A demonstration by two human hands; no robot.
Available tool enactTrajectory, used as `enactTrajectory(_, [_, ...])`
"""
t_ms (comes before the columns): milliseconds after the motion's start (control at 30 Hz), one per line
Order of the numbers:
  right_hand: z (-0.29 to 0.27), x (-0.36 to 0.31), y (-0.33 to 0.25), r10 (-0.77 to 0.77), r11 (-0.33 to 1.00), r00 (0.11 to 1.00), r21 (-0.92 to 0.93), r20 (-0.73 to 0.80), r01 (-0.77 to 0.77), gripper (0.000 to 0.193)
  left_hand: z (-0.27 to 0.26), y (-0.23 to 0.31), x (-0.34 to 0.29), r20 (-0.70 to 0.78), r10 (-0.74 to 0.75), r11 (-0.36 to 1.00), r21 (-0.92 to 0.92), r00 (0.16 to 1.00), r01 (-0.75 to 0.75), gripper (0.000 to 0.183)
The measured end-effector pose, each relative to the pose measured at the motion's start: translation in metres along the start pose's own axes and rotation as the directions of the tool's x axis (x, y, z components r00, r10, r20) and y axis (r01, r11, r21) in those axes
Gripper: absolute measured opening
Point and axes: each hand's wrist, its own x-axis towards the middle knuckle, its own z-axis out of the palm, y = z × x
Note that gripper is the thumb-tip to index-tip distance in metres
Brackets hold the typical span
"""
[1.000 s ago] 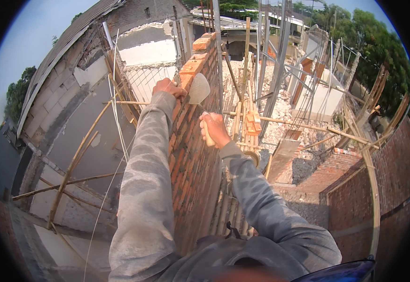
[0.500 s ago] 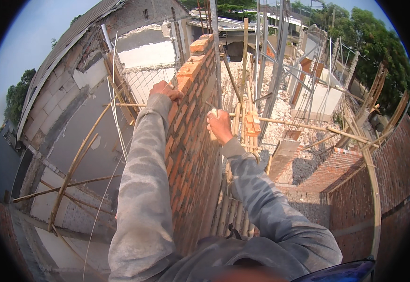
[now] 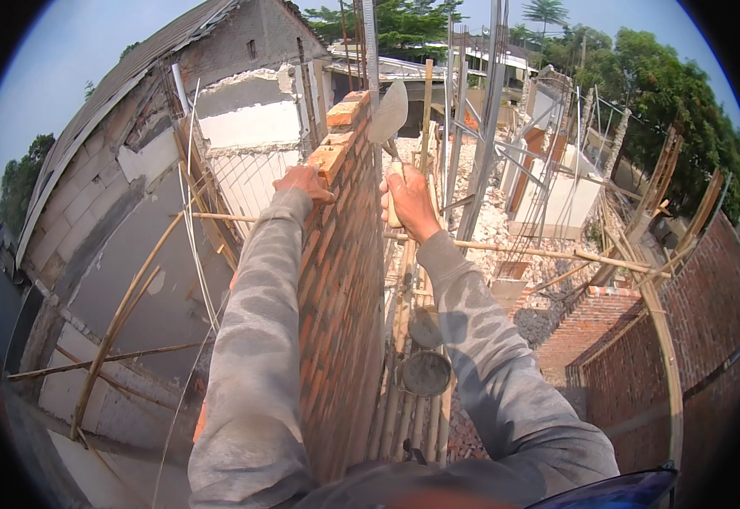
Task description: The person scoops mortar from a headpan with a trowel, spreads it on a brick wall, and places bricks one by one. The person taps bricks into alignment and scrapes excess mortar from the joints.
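Note:
An orange-red brick wall [image 3: 340, 271] runs away from me, its top course stepping up toward the far end. My left hand [image 3: 304, 183] is closed over the wall's top, its fingers curled round a brick that it mostly hides. Just beyond it lies an exposed orange brick [image 3: 327, 159]. My right hand [image 3: 410, 204], to the right of the wall, grips a trowel by its pale handle. The trowel's grey blade [image 3: 389, 112] points upward, apart from the wall's far end.
Below on the right, two round containers of grey material [image 3: 425, 373] stand on bamboo scaffold poles [image 3: 399, 411]. A horizontal bamboo pole [image 3: 539, 250] crosses beyond my right arm. Metal uprights [image 3: 482, 127] rise past the wall, with rubble [image 3: 501, 182] behind. An old building [image 3: 153, 220] flanks the left.
My right hand has moved up and right, and the trowel blade now stands raised. My left hand stays at the wall's top. The containers below have come into view.

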Motion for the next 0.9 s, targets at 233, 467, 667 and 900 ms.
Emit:
enactTrajectory(233, [0.046,0.109,-0.032,-0.067,0.967,0.986,-0.234,0.155,0.103,0.039,0.019,0.015,0.05,-0.159,0.121,0.992,0.055,0.98,-0.114,0.054])
enactTrajectory(467, [0.068,0.162,0.004,-0.137,0.693,0.971,-0.681,0.198,0.237,0.043,0.012,0.006,0.064,0.006,0.038,0.998,-0.042,0.999,-0.037,0.045])
enactTrajectory(667, [0.091,0.166,0.027,-0.223,0.58,0.952,-0.757,0.21,0.302,0.047,0.004,0.013,0.057,0.1,0.033,0.999,-0.043,0.994,-0.029,0.047])
enactTrajectory(900, [0.097,0.176,0.016,-0.172,0.565,0.971,-0.791,0.165,0.235,0.048,0.011,0.007,0.063,0.02,0.051,0.997,-0.057,0.998,-0.05,0.041])
